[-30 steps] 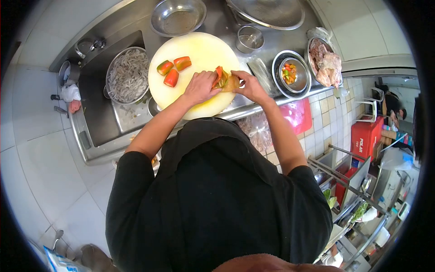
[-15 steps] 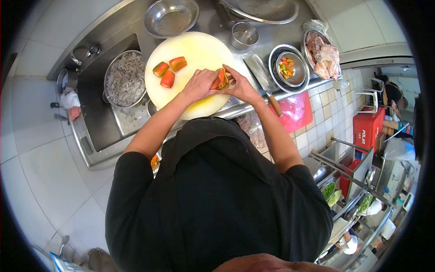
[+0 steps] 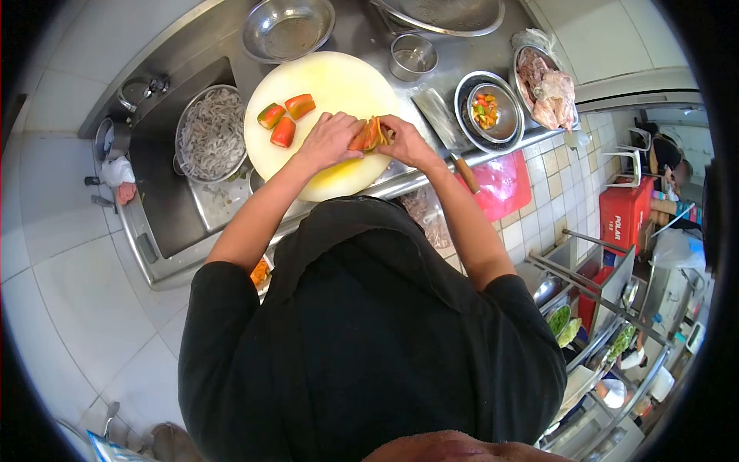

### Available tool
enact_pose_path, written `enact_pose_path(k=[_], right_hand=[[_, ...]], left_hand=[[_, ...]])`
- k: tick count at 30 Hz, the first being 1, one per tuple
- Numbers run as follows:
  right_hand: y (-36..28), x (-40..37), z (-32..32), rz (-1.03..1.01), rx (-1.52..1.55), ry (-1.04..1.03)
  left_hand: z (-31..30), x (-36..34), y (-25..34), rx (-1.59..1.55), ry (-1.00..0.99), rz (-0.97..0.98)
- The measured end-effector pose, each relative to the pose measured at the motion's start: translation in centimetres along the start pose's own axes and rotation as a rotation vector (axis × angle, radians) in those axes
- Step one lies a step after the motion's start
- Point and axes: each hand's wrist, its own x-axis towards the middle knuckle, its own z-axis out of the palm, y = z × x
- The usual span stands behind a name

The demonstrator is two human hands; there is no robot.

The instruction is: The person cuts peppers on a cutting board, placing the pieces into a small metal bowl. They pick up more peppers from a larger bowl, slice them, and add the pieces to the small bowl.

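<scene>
Stacked pieces of red-orange bell pepper (image 3: 368, 136) are held between both hands at the right part of the round white cutting board (image 3: 346, 85). My left hand (image 3: 332, 138) has its fingers closed around the left side of the pieces. My right hand (image 3: 405, 142) pinches their right end. On the board's left lie three more red and green pepper pieces (image 3: 282, 132), apart from the hands. A cleaver (image 3: 445, 127) with a wooden handle rests to the right of the board, touched by neither hand.
A small bowl of diced pepper (image 3: 485, 114) sits inside a larger bowl on the right. Beyond it is a bowl of raw chicken (image 3: 554, 100). In the sink (image 3: 154, 200) stands a colander of greyish strips (image 3: 212, 137). Steel bowls (image 3: 289, 27) line the back.
My left hand has shifted slightly left along the pepper pieces, showing more of them. My right hand stays at their right end. The view has shifted slightly.
</scene>
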Motion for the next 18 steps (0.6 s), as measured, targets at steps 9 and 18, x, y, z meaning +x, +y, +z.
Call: enact_pose_path(k=[9,18], right_hand=[[0.6,0.0,0.0,-0.139,-0.022,-0.040],[1.1,0.1,0.6,-0.073,-0.095,0.007]], left_hand=[[-0.2,0.1,1.3,0.279,-0.201,-0.110],[-0.1,-0.2,1.7,0.355,-0.197,-0.068]])
